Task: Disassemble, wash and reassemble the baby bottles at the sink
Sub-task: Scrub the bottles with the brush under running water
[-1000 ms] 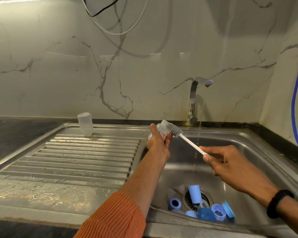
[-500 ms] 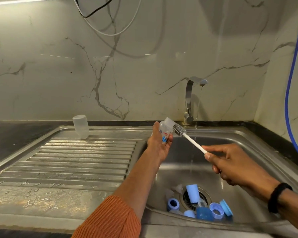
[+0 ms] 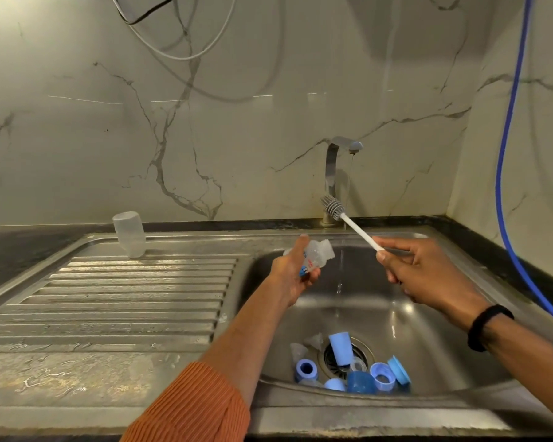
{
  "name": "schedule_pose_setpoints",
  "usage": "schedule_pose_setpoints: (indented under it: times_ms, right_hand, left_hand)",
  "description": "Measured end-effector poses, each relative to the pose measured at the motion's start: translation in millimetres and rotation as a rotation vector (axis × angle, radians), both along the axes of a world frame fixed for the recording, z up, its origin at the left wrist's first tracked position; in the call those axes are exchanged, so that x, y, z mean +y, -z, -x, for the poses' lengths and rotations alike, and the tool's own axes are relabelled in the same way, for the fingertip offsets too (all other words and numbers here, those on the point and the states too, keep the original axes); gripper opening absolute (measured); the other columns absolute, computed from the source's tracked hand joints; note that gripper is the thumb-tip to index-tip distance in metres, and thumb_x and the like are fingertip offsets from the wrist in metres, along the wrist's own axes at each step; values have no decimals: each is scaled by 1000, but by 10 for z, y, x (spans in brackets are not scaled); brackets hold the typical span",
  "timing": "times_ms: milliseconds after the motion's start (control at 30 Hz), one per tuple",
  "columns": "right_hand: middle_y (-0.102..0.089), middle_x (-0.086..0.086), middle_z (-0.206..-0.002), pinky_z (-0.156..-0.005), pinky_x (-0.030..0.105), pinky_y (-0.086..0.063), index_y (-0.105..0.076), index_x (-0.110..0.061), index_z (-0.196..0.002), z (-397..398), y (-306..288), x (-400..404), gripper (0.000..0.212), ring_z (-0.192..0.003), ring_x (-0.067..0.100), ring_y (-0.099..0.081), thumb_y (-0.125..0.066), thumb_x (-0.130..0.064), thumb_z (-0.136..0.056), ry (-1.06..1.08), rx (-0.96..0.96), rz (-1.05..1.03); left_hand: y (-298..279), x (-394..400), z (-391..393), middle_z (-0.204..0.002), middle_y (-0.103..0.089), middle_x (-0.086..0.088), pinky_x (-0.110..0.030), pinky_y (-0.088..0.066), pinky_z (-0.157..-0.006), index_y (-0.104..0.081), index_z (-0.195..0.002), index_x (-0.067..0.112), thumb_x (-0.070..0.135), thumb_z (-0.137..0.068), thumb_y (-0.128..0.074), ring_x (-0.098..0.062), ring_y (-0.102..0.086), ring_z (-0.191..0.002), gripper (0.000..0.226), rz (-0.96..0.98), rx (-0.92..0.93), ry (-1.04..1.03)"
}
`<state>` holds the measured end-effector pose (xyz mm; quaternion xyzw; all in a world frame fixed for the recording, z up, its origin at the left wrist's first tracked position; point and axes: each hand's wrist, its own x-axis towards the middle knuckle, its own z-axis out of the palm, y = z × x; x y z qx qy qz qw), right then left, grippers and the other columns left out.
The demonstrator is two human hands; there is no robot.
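My left hand (image 3: 296, 275) grips a small clear baby bottle (image 3: 318, 256) with a blue and red print, its open mouth turned right over the sink basin (image 3: 428, 301). My right hand (image 3: 419, 269) pinches the white handle of a bottle brush (image 3: 351, 223); the grey bristle head is up near the tap, clear of the bottle. A thin stream runs from the tap (image 3: 340, 161) between my hands. Several blue caps, rings and clear teats (image 3: 348, 365) lie around the drain. Another clear bottle (image 3: 129, 234) stands upside down at the back of the drainboard.
The ribbed steel drainboard (image 3: 125, 298) is wet at its front. A blue hose (image 3: 508, 161) hangs down the right wall, and white and black cables (image 3: 179, 46) loop on the marble back wall. A dark counter (image 3: 20, 247) lies at the left.
The brush has come out of the bottle and moved up and right toward the tap. My left hand has lowered slightly with the bottle.
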<state>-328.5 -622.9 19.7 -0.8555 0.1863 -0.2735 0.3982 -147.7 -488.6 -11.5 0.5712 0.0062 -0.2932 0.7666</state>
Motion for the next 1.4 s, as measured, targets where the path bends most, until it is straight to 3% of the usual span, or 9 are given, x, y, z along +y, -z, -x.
schedule_pose_setpoints:
  times_ms: [133, 233, 367, 500, 667, 967, 1167, 1400]
  right_hand:
    - [-67, -8, -73, -54, 18, -43, -66, -31, -136, -19, 74, -69, 34, -65, 8, -67, -61, -25, -104, 66, 46, 152]
    - [-64, -16, -77, -54, 21, -43, -69, -31, -131, -39, 109, -209, 31, -63, 5, -62, -61, -24, -102, 166, 33, 228]
    - [-71, 8, -90, -67, 36, -55, -72, -25, -123, 35, 84, -585, 34, -76, 29, -67, -59, -12, -94, 394, 186, 431]
    - [-66, 22, -110, -87, 42, -54, -71, -13, -123, 169, 107, -1000, 37, -98, 44, -65, -61, -3, -89, 524, 271, 501]
    - [-59, 28, -118, -98, 49, -51, -64, -2, -127, 347, 245, -1390, 37, -110, 47, -57, -61, -2, -90, 642, 349, 452]
    - [-62, 21, -106, -96, 48, -49, -62, -4, -107, 362, 290, -1419, 15, -101, 42, -58, -62, -6, -92, 806, 350, 441]
    - [-52, 18, -113, -94, 45, -48, -62, -10, -124, 336, 369, -1441, 27, -106, 41, -50, -56, -12, -98, 784, 334, 425]
    - [-56, 17, -112, -92, 44, -49, -65, -10, -124, 312, 347, -1418, 28, -108, 38, -51, -53, -17, -99, 729, 343, 453]
  left_hand:
    - [-3, 6, 7, -98, -68, -18, -25, -56, -55, -62, -116, 8, 50, -89, -75, -17, -63, -64, 52, 15, -32, -28]
    - [12, -20, 8, -115, -63, -19, -31, -63, -72, -54, -132, 13, 34, -91, -77, -25, -69, -89, 52, 29, -127, -38]
    - [101, -50, -1, -134, -55, -14, -39, -63, -86, -50, -139, 20, 10, -88, -79, -31, -63, -115, 60, -53, -393, -36]
    - [133, -74, -23, -131, -61, -15, -38, -62, -81, -54, -135, 24, 15, -82, -86, -32, -65, -114, 62, -93, -512, -41]
    - [138, -71, -31, -123, -65, -10, -34, -62, -73, -55, -130, 27, 27, -78, -90, -26, -71, -102, 63, -142, -549, -73]
    - [179, -68, -61, -120, -67, -10, -37, -62, -77, -54, -135, 24, 27, -79, -89, -26, -72, -98, 67, -132, -533, -83]
    - [179, -80, -49, -117, -66, -8, -36, -63, -78, -52, -131, 26, 28, -79, -89, -21, -73, -91, 65, -119, -542, -75]
    - [195, -89, -74, -118, -66, -10, -39, -64, -81, -50, -126, 29, 27, -78, -90, -23, -74, -91, 63, -105, -531, -79]
